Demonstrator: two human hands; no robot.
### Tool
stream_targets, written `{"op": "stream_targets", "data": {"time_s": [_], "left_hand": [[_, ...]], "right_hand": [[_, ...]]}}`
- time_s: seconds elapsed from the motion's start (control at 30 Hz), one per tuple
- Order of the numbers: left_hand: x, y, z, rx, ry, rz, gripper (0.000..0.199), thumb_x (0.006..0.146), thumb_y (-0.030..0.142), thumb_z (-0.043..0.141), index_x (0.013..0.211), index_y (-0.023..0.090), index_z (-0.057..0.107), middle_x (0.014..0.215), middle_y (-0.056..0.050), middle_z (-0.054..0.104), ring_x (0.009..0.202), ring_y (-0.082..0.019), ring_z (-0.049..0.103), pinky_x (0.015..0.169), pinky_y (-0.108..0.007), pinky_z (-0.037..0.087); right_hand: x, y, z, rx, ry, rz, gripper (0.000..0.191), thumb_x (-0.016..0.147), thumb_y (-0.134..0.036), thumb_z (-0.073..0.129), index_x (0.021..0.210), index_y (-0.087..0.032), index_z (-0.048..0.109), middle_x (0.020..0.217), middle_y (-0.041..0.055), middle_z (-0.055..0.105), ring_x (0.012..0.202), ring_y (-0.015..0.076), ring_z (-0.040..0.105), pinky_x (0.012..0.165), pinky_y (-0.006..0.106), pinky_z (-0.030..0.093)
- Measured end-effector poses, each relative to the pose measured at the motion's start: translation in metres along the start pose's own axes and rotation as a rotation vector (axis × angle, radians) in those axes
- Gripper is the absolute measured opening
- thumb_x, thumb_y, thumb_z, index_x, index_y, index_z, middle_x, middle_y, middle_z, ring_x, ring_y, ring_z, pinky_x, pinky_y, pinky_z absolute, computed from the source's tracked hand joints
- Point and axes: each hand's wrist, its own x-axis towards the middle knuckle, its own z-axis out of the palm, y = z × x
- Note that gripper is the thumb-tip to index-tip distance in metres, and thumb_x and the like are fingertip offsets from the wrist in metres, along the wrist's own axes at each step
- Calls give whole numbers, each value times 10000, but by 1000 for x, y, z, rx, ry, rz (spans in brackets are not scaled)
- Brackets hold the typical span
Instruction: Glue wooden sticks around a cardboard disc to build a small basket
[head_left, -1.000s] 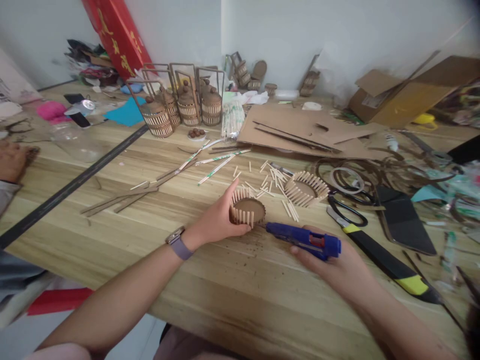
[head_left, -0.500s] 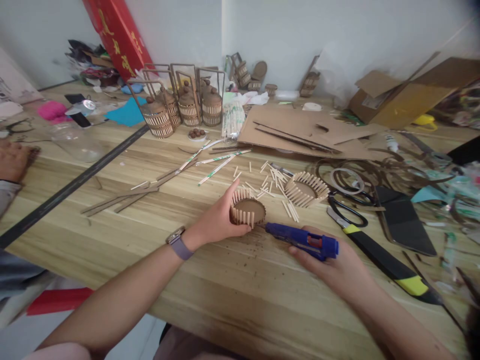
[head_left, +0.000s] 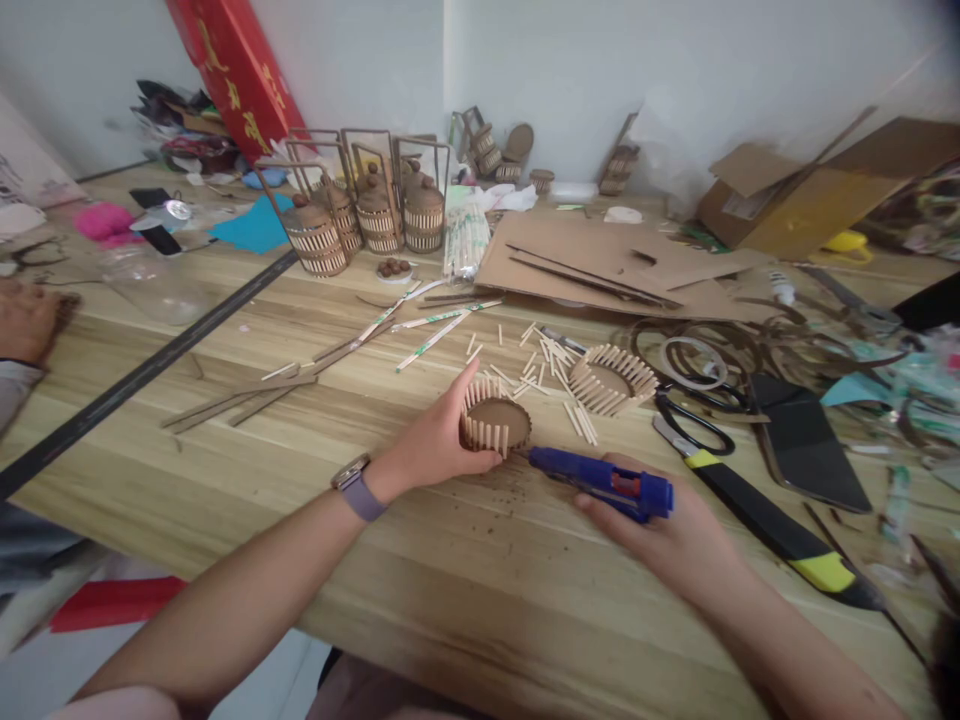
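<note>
One round cardboard base (head_left: 501, 420) part-fenced, right-side rim bare

Progress: we've got short wooden sticks (head_left: 491, 437) standing along its left side, near and far; the right-hand rim shows none. We'd call it roughly half done. A second stick-ringed base (head_left: 607, 379), beyond it to the right, looks fenced all round. Loose cut sticks (head_left: 556, 352) lie near both.

Hands: our left hand (head_left: 429, 438) is curled round the first base's left side, thumb along the near edge, holding it mid-tabletop (head_left: 375, 600); can't tell if it's resting there. Our right hand (head_left: 679, 530) is wrapped round a blue glue gun (head_left: 585, 478), nozzle by the bare near-right rim. Can't tell if the tip touches, or if the trigger's squeezed.
</note>
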Motion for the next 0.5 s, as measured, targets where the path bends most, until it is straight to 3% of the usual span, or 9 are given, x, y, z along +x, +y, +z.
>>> {"op": "stream_targets", "data": {"time_s": [0.23, 0.4, 0.5], "left_hand": [[0, -4, 1, 7, -2, 19, 1119, 703, 304, 781, 1541, 180, 50, 1594, -189, 205, 1450, -347, 272, 1177, -512, 268], [1, -4, 2, 20, -9, 20, 1136, 693, 319, 784, 1542, 192, 40, 1584, -192, 231, 1429, -372, 305, 1159, -547, 291], [0, -3, 2, 13, -6, 18, 1129, 698, 313, 779, 1543, 201, 37, 1582, -186, 239, 1425, -380, 310, 1153, -556, 298]], "right_hand": [[1, -8, -3, -5, 0, -1, 240, 834, -437, 564, 829, -227, 679, 700, 17, 697, 600, 188, 644, 560, 283, 500], [3, -4, -4, 94, 51, 93, 267, 802, -472, 589, 789, -222, 680, 694, 26, 694, 638, 211, 664, 595, 304, 527], [3, 1, -11, 239, -50, 142, 325, 781, -518, 630, 845, -208, 702, 771, 43, 704, 715, 225, 669, 632, 317, 539]]}}
